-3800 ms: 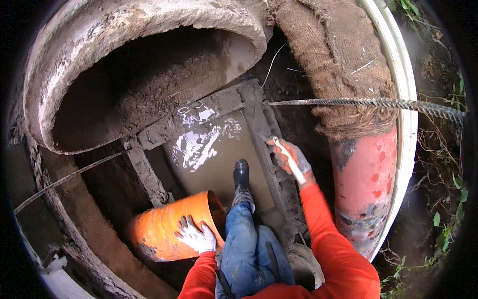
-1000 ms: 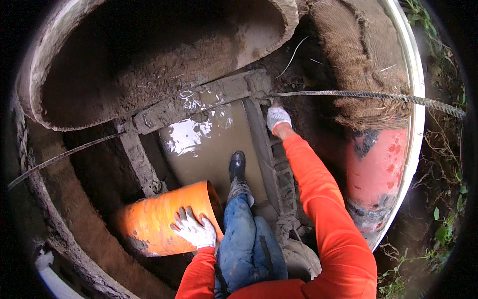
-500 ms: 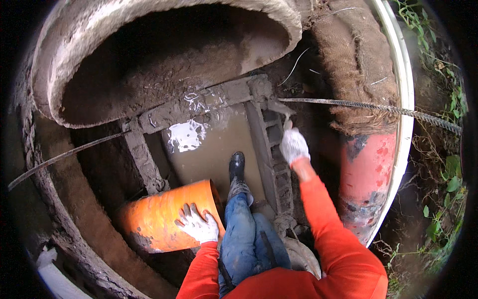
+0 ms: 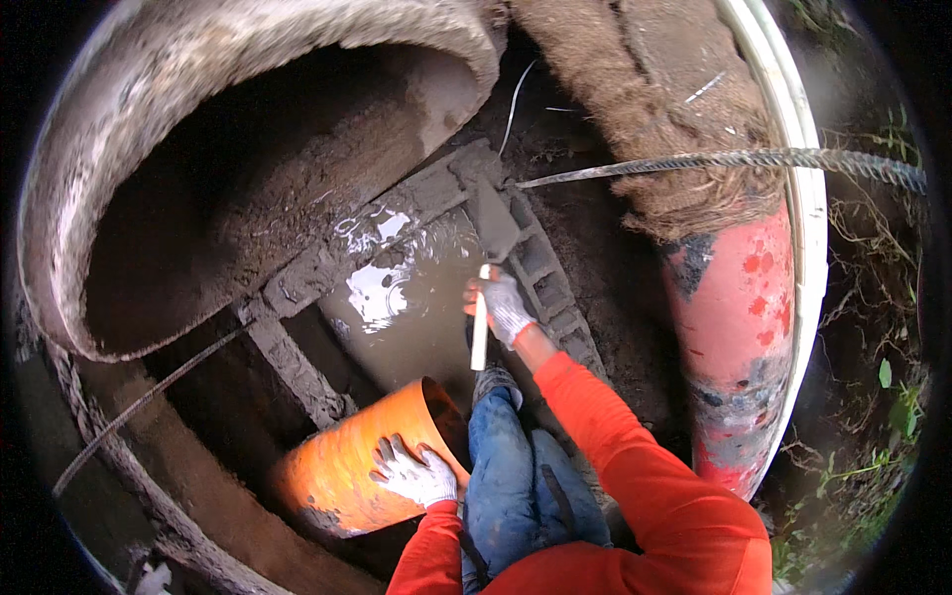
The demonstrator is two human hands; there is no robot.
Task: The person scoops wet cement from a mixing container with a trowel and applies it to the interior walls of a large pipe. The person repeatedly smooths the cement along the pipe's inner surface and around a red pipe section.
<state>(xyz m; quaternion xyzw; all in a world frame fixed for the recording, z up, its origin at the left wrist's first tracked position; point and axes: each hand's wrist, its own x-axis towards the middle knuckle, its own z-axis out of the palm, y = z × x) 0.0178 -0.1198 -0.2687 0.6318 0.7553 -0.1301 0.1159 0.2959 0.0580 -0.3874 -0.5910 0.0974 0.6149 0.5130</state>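
My left hand (image 4: 412, 471) lies on the side of an orange plastic pipe (image 4: 332, 474), gloved fingers spread. My right hand (image 4: 501, 307) is closed on a trowel with a white handle (image 4: 479, 347). Its mud-coated grey blade (image 4: 493, 220) points away from me, over the corner where a muddy concrete ledge (image 4: 302, 283) meets a strip of hollow blocks (image 4: 540, 258). Both frame a pit of murky water (image 4: 387, 347). My booted foot stands in this water, partly hidden behind the right hand and handle.
A large concrete ring (image 4: 456, 40) fills the upper left. At right run a burlap-wrapped pipe (image 4: 684, 119), red lower down, and a white curved pipe (image 4: 805, 248). Rebar rods (image 4: 694, 164) cross at both sides. Plants grow along the right dirt bank.
My right hand has come down and left with the trowel, turning so the white handle shows across the water. My left hand stays on the orange pipe. The whole view has shifted slightly.
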